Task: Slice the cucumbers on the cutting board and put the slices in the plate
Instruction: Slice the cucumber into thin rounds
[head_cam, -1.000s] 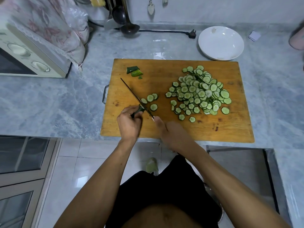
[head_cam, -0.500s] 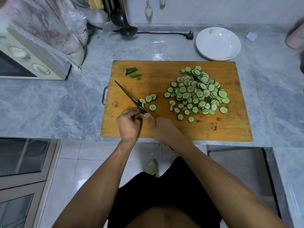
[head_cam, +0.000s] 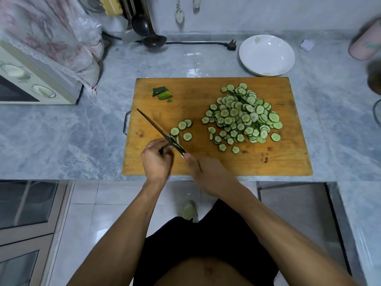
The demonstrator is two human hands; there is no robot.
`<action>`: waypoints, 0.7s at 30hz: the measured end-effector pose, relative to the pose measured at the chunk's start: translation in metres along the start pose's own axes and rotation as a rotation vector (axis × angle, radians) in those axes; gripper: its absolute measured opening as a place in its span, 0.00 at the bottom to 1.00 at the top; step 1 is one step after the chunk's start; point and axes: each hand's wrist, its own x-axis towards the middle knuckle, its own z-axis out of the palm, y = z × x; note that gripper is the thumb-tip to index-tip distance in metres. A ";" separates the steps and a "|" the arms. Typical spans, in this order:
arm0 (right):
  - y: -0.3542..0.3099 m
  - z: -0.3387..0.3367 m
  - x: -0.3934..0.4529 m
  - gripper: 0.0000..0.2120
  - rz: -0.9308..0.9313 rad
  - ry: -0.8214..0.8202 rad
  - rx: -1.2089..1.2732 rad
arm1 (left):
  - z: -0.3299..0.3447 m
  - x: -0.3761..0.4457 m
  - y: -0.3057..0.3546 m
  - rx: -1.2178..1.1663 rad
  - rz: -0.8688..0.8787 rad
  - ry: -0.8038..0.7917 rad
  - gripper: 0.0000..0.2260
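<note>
A wooden cutting board (head_cam: 278, 162) lies on the grey marble counter. My left hand (head_cam: 156, 164) pinches a short dark cucumber stub (head_cam: 166, 147) near the board's front left. My right hand (head_cam: 208, 172) grips the handle of a knife (head_cam: 152, 125), whose blade runs diagonally toward the far left and stands against the stub. A few loose slices (head_cam: 183, 129) lie just right of the blade. A large pile of slices (head_cam: 243, 116) covers the board's right half. A white plate (head_cam: 267, 55), holding no slices, sits behind the board's far right corner.
Two cut-off cucumber ends (head_cam: 161, 93) lie at the board's far left. A toaster oven (head_cam: 31, 87) under a floral cloth stands at the left. A ladle (head_cam: 153, 40) and a power plug (head_cam: 231, 46) lie at the back. A pink container (head_cam: 365, 44) is at the far right.
The knife and both hands have shifted slightly left and forward along the stub. The slice pile and the plate have not moved.
</note>
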 end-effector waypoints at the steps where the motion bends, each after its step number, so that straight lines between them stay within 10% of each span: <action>1: 0.000 0.001 0.001 0.31 0.000 -0.002 -0.005 | 0.000 0.001 0.000 0.006 0.007 -0.002 0.10; 21: 0.023 -0.012 0.000 0.32 0.016 0.090 0.194 | 0.002 0.001 -0.002 -0.053 -0.071 -0.003 0.11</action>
